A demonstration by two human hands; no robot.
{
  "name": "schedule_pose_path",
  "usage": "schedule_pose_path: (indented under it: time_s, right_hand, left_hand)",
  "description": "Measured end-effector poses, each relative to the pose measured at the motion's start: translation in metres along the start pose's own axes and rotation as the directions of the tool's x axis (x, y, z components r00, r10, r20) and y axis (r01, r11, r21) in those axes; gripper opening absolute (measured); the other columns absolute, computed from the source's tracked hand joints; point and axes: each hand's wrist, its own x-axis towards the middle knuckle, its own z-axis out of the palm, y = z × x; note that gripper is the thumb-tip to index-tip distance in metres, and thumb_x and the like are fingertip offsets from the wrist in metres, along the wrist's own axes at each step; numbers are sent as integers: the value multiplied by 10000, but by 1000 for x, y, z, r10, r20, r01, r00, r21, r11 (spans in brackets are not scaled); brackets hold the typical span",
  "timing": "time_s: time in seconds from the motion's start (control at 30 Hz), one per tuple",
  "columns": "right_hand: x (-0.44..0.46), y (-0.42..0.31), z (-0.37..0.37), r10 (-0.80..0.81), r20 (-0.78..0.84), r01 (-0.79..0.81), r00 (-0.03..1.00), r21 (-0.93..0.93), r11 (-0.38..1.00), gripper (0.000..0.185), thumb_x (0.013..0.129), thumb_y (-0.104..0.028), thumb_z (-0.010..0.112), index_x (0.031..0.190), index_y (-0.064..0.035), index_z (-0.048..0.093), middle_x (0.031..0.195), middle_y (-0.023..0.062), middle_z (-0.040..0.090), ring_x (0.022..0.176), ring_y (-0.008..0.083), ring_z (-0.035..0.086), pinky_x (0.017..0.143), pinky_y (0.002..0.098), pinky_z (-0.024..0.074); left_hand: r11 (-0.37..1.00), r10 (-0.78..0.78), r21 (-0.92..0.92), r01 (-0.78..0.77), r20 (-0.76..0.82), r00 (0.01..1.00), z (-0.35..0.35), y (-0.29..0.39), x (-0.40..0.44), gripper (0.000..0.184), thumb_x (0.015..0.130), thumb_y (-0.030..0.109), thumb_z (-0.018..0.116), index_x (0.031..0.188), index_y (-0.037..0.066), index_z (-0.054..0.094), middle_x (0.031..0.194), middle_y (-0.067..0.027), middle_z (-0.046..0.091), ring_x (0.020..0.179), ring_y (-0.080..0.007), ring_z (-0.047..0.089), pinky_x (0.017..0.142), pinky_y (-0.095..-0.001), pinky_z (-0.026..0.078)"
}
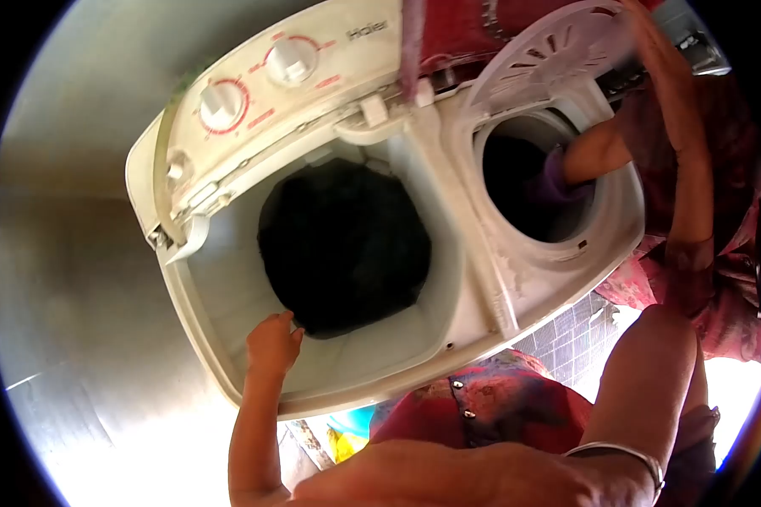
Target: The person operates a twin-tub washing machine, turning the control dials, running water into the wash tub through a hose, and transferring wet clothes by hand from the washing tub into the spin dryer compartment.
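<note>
My left hand (275, 342) is over the near left side of the wash tub (410, 338) of a white twin-tub washing machine, close to the edge of a dark mass (342, 245) in the tub. Its fingers are loosely bent and slightly apart, with nothing visible between them. Very near the camera at the bottom is my right hand (482, 482), blurred and cut off by the frame. A bangle (638, 456) circles that wrist, and the arm is sharply bent. Its fingers are hidden.
Another person (736, 160) at the right reaches one arm into the round spin tub (482, 190), near something purple (554, 177). Their other arm rises beside the raised pink lid (550, 51). Two dials (292, 63) are on the panel. Something yellow (344, 444) lies below the machine.
</note>
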Motion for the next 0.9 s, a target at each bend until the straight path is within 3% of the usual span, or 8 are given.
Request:
schedule_pose_path:
  time_s: [0.1, 0.3, 0.37, 0.4, 0.43, 0.5, 0.7, 0.9]
  right_hand:
    - [6, 32, -5, -30, -48, 19, 998, -208, 978, 402, 892, -177, 445, 1235, 33, 440, 1208, 174, 489, 1114, 202, 475, 957, 353, 343]
    - [-168, -262, 123, -297, 508, -54, 808, 567, 822, 359, 717, -228, 506, 865, 97, 542, 825, 175, 501, 697, 281, 533, 694, 582, 416]
    - [-167, -245, 134, -354, 704, 217, 616, 281, 935, 202, 725, -179, 524, 823, -10, 578, 832, 145, 526, 749, 294, 545, 670, 630, 374]
    - [-163, -227, 136, -243, 923, 81, 300, 229, 970, 408, 791, -99, 495, 1192, -27, 484, 1145, 125, 518, 1066, 257, 495, 955, 378, 333]
    - [-178, -203, 139, -87, 893, -65, 442, 129, 990, 431, 706, -77, 542, 1131, -15, 512, 1106, 125, 531, 1020, 274, 517, 904, 381, 379]
    - [-207, -147, 123, -112, 640, 216, 761, -86, 973, 455, 669, -27, 572, 1119, 4, 510, 1095, 155, 513, 993, 318, 504, 881, 423, 402]
    - [-237, -87, 57, 264, 552, 67, 791, -507, 860, 500, 649, -103, 636, 1125, -24, 506, 1146, 172, 464, 1061, 344, 446, 886, 431, 396]
    - [-240, -77, 51, 214, 514, 6, 830, -393, 920, 544, 643, -196, 654, 1119, 21, 502, 1148, 198, 473, 1046, 368, 458, 906, 441, 385]
  left_hand:
    - [999, -4, 53, 0, 79, 997, -6, -3, -3, 317, 782, 217, 620, 1060, 68, 586, 913, -108, 611, 862, -269, 594, 710, -380, 482]
    - [979, 185, 86, -185, 7, 983, -9, 8, 27, 237, 752, 188, 645, 946, 63, 587, 861, -110, 604, 818, -289, 591, 693, -392, 484]
    - [961, 262, 91, -259, -19, 965, -4, 4, 36, 222, 729, 187, 665, 894, 65, 581, 840, -110, 599, 803, -297, 587, 684, -394, 487]
    - [956, 271, 116, -270, 9, 963, 2, 5, 47, 231, 720, 190, 675, 889, 62, 583, 834, -108, 601, 807, -296, 589, 669, -393, 489]
    - [956, 276, 103, -275, -1, 961, 10, 7, 58, 231, 720, 190, 675, 889, 62, 583, 834, -108, 601, 807, -296, 589, 669, -393, 489]
    - [931, 316, 166, -326, 87, 945, 30, 9, 79, 250, 725, 208, 680, 891, 54, 574, 844, -100, 603, 808, -295, 595, 676, -381, 495]
    - [930, 353, 49, -364, 152, 923, 90, 38, 123, 533, 731, 160, 678, 1195, 43, 443, 1201, -155, 469, 1058, -323, 502, 830, -396, 470]
    - [874, 444, 195, -445, 51, 895, 131, 64, 176, 679, 726, 126, 679, 1289, 27, 311, 1331, -174, 315, 1162, -327, 407, 882, -384, 445]
